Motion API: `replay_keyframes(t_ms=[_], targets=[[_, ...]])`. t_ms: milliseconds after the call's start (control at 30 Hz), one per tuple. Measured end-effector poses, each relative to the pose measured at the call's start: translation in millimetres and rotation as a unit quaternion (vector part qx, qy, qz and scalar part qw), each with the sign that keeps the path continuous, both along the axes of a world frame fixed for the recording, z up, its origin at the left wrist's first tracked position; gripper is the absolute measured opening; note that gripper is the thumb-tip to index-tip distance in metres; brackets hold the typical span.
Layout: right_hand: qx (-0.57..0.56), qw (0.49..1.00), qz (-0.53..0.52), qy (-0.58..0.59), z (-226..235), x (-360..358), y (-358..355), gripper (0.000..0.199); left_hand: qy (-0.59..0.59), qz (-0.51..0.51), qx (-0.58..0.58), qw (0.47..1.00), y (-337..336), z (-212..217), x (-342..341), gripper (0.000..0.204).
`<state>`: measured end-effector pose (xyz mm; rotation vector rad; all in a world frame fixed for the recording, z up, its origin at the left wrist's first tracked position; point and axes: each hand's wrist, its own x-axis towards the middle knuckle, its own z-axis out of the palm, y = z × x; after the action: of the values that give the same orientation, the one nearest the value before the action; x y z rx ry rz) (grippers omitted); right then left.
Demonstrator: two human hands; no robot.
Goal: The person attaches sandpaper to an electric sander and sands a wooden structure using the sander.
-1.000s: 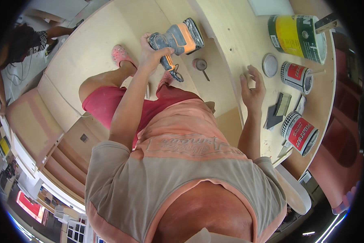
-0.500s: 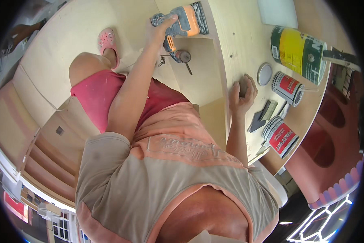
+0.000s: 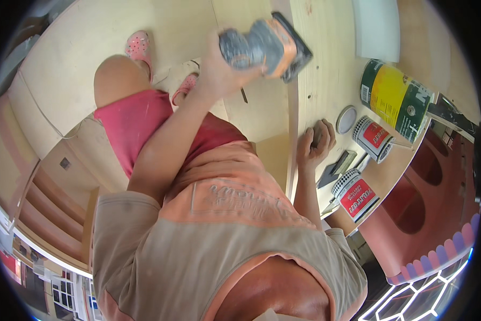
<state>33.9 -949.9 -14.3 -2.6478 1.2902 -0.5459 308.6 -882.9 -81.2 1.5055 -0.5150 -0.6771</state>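
My left hand [image 3: 219,72] is wrapped round a dark grey and orange power sander [image 3: 264,48]. The sander is lifted and tilted, its black flat pad facing right over the edge of a pale wooden board [image 3: 312,80]. On that board rests my right hand [image 3: 318,142], its fingers curled in; whatever lies inside the curl, if anything, is too dark to make out. Close to it are a round lid [image 3: 346,119], a dark flat scraper-like piece with a block [image 3: 338,168], and two tins with red labels, one upper [image 3: 373,139], one lower [image 3: 355,195].
A large green and yellow can [image 3: 395,99] lies toward the board's far right, near a pale sheet [image 3: 377,27]. My pink shoes [image 3: 139,45] are on the light panel at upper left. Wooden shelving [image 3: 58,214] stands at lower left, and a red-brown structure with oval openings [image 3: 406,208] at right.
My left hand has swung the sander right and turned its pad toward the board. The tool lying below is now mostly hidden. A second pink shoe shows. My right hand stays on the board.
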Motion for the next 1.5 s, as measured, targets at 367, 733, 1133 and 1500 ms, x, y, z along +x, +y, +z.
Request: replay_keyframes(t_ms=[367, 733, 1133, 1500], targets=[[-0.014, 1.000, 0.017, 0.014, 3, 6, -2, 0.030, 0.188, 0.053, 0.103, 0.975, -20, -39, 18, 0.087], [-0.012, 1.000, 0.004, 0.009, 2, 6, 3, 0.033, 0.102, -0.010, 0.019, 0.995, 5, -15, -11, 0.091], [-0.022, 1.000, 0.000, 0.001, 0, 4, 4, 0.031, 0.368, 0.046, -0.011, 0.929, 14, -21, -18, 0.084], [-0.020, 1.000, 0.006, 0.016, 3, 5, 4, 0.031, 0.214, 0.059, -0.046, 0.974, -11, -17, 6, 0.088]])
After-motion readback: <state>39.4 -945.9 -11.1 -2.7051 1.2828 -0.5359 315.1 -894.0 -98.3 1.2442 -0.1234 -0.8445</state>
